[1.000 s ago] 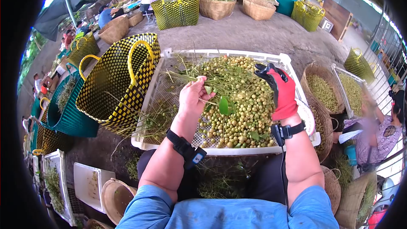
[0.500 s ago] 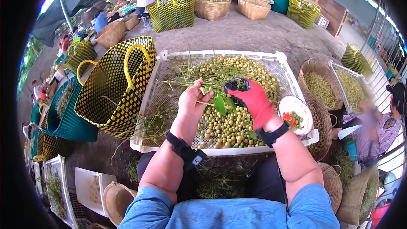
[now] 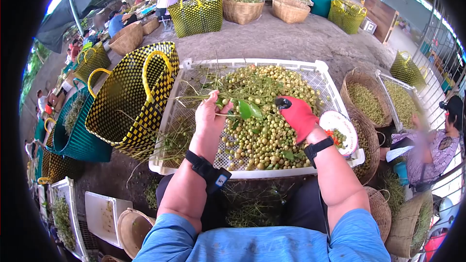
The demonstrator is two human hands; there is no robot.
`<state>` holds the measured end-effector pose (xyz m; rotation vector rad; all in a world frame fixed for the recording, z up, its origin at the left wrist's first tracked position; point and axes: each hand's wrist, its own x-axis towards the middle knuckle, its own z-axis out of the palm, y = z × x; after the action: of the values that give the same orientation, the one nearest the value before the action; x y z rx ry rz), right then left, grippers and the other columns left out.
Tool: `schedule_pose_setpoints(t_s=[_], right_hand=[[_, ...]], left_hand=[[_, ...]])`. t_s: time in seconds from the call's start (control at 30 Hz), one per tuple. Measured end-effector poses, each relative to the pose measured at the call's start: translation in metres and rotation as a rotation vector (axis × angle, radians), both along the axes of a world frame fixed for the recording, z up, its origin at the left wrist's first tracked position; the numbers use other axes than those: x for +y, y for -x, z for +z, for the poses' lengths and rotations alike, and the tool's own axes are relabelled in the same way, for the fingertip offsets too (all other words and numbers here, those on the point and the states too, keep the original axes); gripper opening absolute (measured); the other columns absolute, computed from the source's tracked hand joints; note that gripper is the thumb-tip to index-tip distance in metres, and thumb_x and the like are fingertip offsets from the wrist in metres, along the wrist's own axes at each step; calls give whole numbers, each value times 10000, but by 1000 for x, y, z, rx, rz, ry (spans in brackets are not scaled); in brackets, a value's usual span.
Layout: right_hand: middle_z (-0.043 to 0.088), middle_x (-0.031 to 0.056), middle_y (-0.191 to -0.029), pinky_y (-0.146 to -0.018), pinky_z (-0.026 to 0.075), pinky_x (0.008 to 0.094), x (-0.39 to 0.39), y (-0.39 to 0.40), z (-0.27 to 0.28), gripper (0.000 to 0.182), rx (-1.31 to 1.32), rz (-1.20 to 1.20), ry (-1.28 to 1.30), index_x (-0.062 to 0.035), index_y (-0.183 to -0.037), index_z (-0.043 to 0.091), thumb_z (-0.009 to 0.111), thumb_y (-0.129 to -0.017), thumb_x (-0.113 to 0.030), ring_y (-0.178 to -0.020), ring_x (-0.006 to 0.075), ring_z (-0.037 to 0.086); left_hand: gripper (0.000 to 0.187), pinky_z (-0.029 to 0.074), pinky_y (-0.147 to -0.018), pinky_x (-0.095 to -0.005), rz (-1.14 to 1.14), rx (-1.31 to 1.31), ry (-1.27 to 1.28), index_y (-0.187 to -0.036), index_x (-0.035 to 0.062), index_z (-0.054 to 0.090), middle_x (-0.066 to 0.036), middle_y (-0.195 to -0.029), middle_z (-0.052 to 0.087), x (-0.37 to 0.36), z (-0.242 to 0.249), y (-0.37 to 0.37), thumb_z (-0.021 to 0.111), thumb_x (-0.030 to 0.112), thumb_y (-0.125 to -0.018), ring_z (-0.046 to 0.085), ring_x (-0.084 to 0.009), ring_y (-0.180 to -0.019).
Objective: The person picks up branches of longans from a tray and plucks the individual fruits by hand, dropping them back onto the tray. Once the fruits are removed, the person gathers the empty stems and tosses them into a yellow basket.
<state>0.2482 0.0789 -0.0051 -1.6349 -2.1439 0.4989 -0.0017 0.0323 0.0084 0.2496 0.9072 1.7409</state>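
Note:
A white perforated tray (image 3: 252, 171) in front of me holds many round yellow-green fruits (image 3: 272, 138) and thin green stems. My bare left hand (image 3: 211, 111) is closed on a leafy stem (image 3: 246, 110) over the tray's left half. Some stems stick out to the left of its fingers. My right hand (image 3: 297, 114) wears a red glove with black fingertips and hovers over the fruits right of the leaves. Its fingers are curled, and whether it holds something is hidden. Near its wrist, a white bowl (image 3: 345, 128) with orange and green bits sits on the tray's right side.
A yellow-black woven basket (image 3: 131, 102) stands against the tray's left side. To the right are wicker baskets of fruit (image 3: 367, 102) and a person in a patterned shirt (image 3: 434, 153). Discarded stems (image 3: 252, 208) lie between my legs. Other people sit near more baskets at the back.
My right hand has moved away from the stems to the right. My left hand has shifted slightly left, still holding the leafy stem.

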Motion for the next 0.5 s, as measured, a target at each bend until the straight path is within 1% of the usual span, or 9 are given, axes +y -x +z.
schedule_pose_setpoints(t_s=[0.07,0.1,0.13,0.2,0.23,0.33,0.37,0.47,0.5], right_hand=[[626,153,-1184,-900,474,328,-4,-6,-5,557,569,191,-39,-37,-1269,544,723,-750,-131,-1039,237,622],[566,131,-1287,-944,452,286,0,-10,-3,645,695,211,182,-9,-1345,456,731,-770,-108,-1113,181,574],[566,131,-1287,-944,452,286,-3,-9,5,645,693,214,180,-9,-1345,456,731,-770,-108,-1113,181,574],[584,114,-1250,-918,464,266,-11,-3,19,586,1184,392,349,17,-1328,471,713,-801,-65,-1100,146,566],[619,98,-1184,-892,478,259,-16,5,26,529,1291,393,348,32,-1298,493,695,-812,-24,-1050,149,595],[663,83,-1087,-845,498,263,-26,20,30,472,1049,297,295,29,-1234,546,717,-800,-49,-963,150,629],[697,75,-990,-798,510,272,-28,27,26,358,972,274,211,13,-1122,622,715,-787,-71,-883,149,649],[704,101,-966,-759,510,286,-27,36,18,282,898,229,170,-2,-1035,666,700,-772,-96,-849,144,651],[701,141,-920,-751,509,312,-27,35,20,241,755,218,117,-10,-970,679,682,-759,-127,-826,202,662]], left_hand=[[151,564,-807,-426,6,-29,1,-1023,38,599,-4,-729,458,-2,10,-1,531,157,-959,446,-98,-604],[154,560,-818,-424,-17,-41,-22,-1031,39,594,-11,-755,472,1,1,3,519,155,-965,451,-108,-609],[154,560,-818,-424,-16,-42,-25,-1031,39,594,-11,-755,472,1,-1,3,519,155,-965,451,-108,-609],[150,559,-824,-426,-25,-57,-16,-1029,42,596,-17,-774,484,1,-4,1,515,152,-967,466,-124,-622],[146,557,-827,-432,-17,-41,10,-1031,44,597,-14,-774,491,-6,8,-7,536,154,-957,480,-128,-628],[143,562,-812,-440,-111,-22,-56,-1032,44,597,-9,-805,520,-7,-3,-16,554,150,-946,517,-124,-662],[126,567,-791,-444,-148,13,-56,-1020,47,596,-5,-822,541,-11,-1,-23,566,136,-937,547,-131,-683],[77,574,-777,-443,-119,-38,-13,-984,49,590,-8,-821,580,-10,4,-30,555,88,-928,594,-146,-687],[77,574,-777,-443,-119,-38,-10,-984,49,590,-8,-821,580,-11,3,-28,555,88,-928,594,-146,-687]])
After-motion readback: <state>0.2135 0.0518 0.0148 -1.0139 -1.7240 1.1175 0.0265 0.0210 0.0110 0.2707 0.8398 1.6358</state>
